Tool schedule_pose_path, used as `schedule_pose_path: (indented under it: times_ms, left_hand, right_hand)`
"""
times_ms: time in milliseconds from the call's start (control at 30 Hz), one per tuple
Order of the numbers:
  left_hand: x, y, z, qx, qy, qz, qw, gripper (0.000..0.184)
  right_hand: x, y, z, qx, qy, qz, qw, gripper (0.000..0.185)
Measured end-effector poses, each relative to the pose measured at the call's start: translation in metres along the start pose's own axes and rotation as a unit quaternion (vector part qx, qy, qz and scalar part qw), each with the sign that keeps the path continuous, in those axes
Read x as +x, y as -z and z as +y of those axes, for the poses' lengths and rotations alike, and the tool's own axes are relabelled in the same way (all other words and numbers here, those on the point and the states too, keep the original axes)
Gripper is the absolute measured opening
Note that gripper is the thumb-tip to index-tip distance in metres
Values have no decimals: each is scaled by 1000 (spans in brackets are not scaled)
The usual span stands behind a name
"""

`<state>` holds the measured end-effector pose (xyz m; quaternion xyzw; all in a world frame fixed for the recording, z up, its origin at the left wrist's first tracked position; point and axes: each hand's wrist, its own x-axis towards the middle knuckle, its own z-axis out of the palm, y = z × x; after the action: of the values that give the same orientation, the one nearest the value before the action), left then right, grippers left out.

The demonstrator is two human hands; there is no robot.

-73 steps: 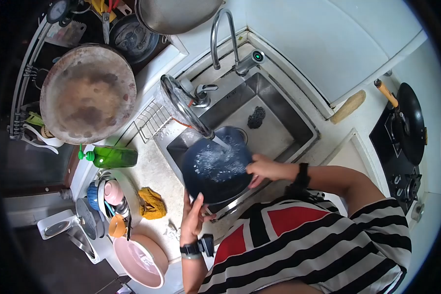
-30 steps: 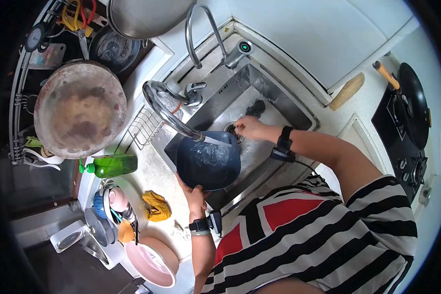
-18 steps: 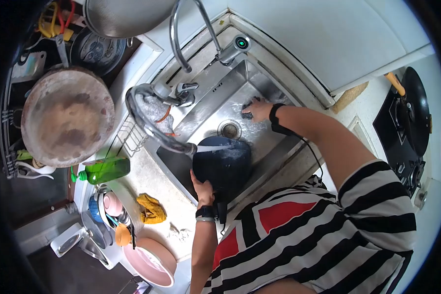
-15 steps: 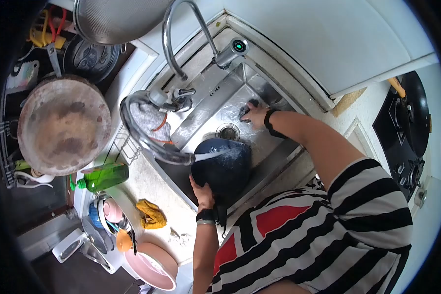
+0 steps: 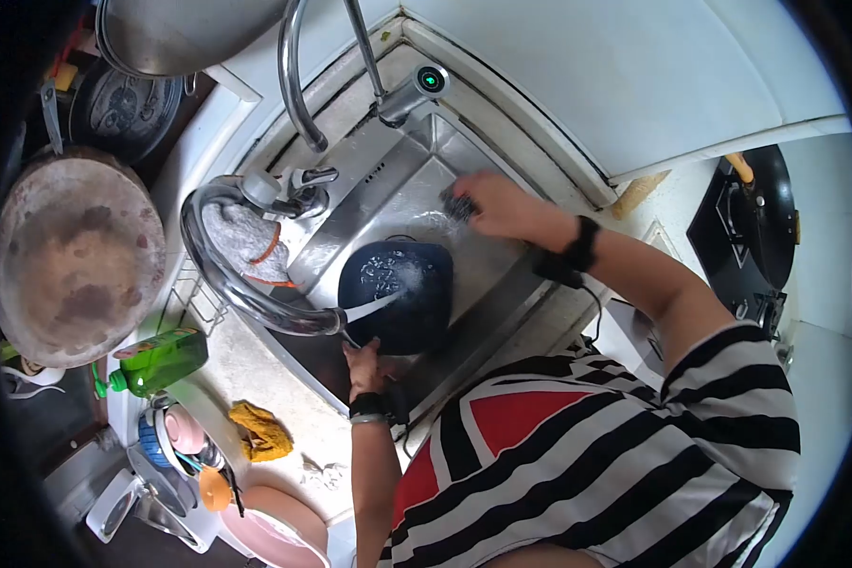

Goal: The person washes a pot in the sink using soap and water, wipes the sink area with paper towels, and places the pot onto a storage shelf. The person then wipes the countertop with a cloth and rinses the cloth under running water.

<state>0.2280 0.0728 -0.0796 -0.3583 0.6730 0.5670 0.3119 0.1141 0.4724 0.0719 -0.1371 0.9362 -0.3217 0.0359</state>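
Note:
My left hand (image 5: 363, 366) grips the near-left edge of a dark blue bowl (image 5: 424, 322) low in the steel sink (image 5: 360, 204). Water from the curved faucet (image 5: 220, 270) runs into the bowl and splashes. My right hand (image 5: 504, 205), slightly blurred, is closed on a dark scrubber (image 5: 458, 206) above the sink floor, to the upper right of the bowl. The bowl hides most of the drain.
A second faucet (image 5: 402, 99) stands behind the sink. Left are a large stained pan (image 5: 80, 260), a green bottle (image 5: 161, 362), a yellow cloth (image 5: 259, 432), dishes and a pink basin (image 5: 279, 525). A black wok (image 5: 772, 218) sits at right.
My right hand has let go of the bowl, reached into the sink and lifted the scrubber off its floor. My left hand still has the bowl. The view has shifted.

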Motion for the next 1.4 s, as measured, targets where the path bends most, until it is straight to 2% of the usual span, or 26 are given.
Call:
schedule_pose_path:
  times_ms: [33, 67, 133, 167, 200, 267, 367, 467, 500, 567, 600, 700, 900, 1000, 1100, 1233, 1400]
  left_hand:
    - [-39, -17, 41, -42, 48, 29, 998, 80]
    - [-49, -21, 49, -48, 51, 25, 997, 80]
    - [-54, -20, 49, -42, 53, 37, 997, 81]
    - [-50, -16, 43, -53, -1, -31, 998, 86]
    - [-50, -15, 41, -61, 2, -33, 998, 86]
    - [-51, -16, 39, -77, 8, -12, 997, 88]
    - [-69, -21, 45, -104, 10, 0, 995, 90]
    - [-73, -26, 48, -99, 4, 23, 995, 88]
    - [-74, -27, 48, -103, -13, 9, 995, 87]
    - [-58, -24, 33, -112, -48, -19, 992, 83]
    - [-63, -29, 36, -113, -41, 14, 993, 81]
    - [-82, -35, 55, -111, -6, 44, 993, 81]
    - [-90, -29, 57, -135, -25, 26, 990, 83]
    - [-87, -28, 47, -128, -16, 34, 991, 81]
    - [-96, -31, 62, -127, -19, 47, 991, 83]
    - [-96, -27, 64, -131, -20, 42, 990, 83]
    - [-81, -26, 50, -157, -18, 41, 986, 84]
  right_hand:
    - [-8, 30, -12, -24, -82, -8, 996, 34]
    - [-16, 51, -20, -48, -163, -16, 985, 40]
    - [-29, 60, 4, -102, -183, -26, 977, 43]
    - [-32, 62, 13, -151, -201, -32, 967, 47]
    - [-35, 61, 12, -158, -199, -38, 967, 47]
    - [-41, 58, 10, -280, -91, -14, 956, 50]
    - [-44, 42, 23, -332, -53, 22, 942, 49]
    - [-35, 33, 46, -343, -10, 18, 939, 42]
    - [-24, 33, 43, -343, 14, 40, 938, 35]
    - [1, 33, 47, -337, 36, 44, 940, 32]
    - [16, 33, 50, -324, 54, 58, 943, 30]
    - [42, 29, 54, -359, 48, 50, 931, 26]
    - [7, 29, 41, -371, 66, 36, 926, 19]
    - [42, 30, 45, -369, 108, 50, 922, 26]
    - [61, 25, 56, -388, 89, 46, 916, 26]
    - [19, 31, 49, -356, 77, 20, 931, 24]
    - [52, 31, 53, -345, 104, 45, 932, 25]
